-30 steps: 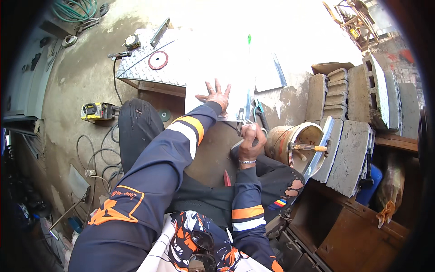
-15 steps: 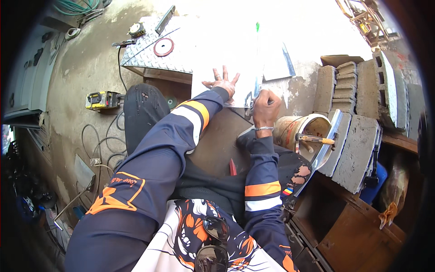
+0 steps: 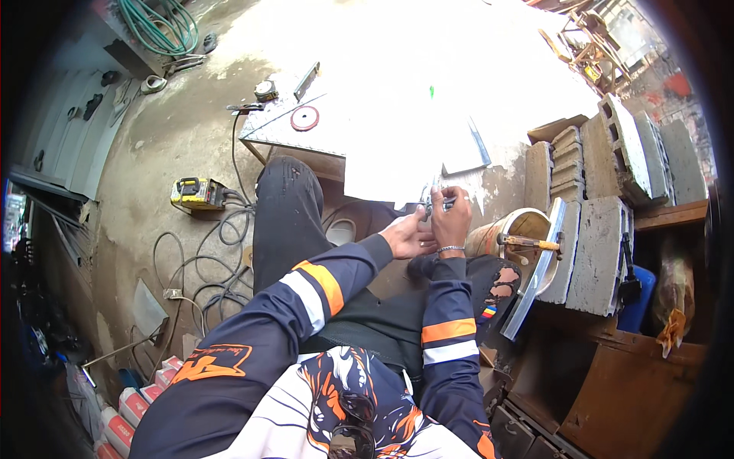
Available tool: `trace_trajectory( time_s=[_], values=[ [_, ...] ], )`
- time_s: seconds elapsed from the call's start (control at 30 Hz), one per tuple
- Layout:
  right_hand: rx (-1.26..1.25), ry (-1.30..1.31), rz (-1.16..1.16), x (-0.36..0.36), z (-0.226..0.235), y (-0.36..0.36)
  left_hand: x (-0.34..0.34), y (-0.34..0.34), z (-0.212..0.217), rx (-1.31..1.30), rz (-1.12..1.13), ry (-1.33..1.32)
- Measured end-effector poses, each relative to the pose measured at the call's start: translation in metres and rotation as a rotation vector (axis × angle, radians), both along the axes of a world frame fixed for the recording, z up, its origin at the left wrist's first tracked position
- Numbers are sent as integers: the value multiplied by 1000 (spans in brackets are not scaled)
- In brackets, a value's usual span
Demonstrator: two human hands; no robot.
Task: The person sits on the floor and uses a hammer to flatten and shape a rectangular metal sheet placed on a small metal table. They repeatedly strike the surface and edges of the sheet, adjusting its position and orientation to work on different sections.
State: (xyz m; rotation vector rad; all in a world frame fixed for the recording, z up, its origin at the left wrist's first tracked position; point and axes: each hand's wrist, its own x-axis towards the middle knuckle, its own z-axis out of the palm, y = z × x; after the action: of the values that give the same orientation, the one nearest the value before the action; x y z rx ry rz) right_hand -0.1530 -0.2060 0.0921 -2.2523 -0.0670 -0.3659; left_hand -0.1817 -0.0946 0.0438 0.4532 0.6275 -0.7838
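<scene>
Left hand [image 3: 411, 236] now off the glare-white sheet [image 3: 371, 180], joining right hand [image 3: 453, 216] at the metal clamp [image 3: 427, 197], sheet's near edge, wearer's 1 o'clock. Right pinches clamp; left half-curled, grip unclear. Sheet positioned; clamp handling looks unfinished.

The counter [image 3: 269, 131] looks like textured metal at its left corner, the sheet [image 3: 373, 180] at its near edge smooth, concrete blocks [image 3: 599, 254] rough, the strip [image 3: 537, 269] glossy metal.
</scene>
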Motion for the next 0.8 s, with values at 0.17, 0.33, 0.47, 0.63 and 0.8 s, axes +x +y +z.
trace_trajectory(
  time_s=[0.17, 0.33, 0.47, 0.63, 0.8],
  values=[
    [-50, 30, -42, -4, 2, 11, 28, -22, -25, -377, 315, -197],
    [-74, 28, -57, -3, -2, 9, 23, -38, -36, -551, 333, -271],
    [-70, 55, -42, 0, -5, 20, 20, -35, -48, -642, 356, -307],
    [-76, 38, -95, -3, -5, 11, 17, -43, -32, -531, 352, -280],
    [-81, -38, -83, 1, 3, 19, 23, -44, -33, -448, 382, -274]
  ],
)
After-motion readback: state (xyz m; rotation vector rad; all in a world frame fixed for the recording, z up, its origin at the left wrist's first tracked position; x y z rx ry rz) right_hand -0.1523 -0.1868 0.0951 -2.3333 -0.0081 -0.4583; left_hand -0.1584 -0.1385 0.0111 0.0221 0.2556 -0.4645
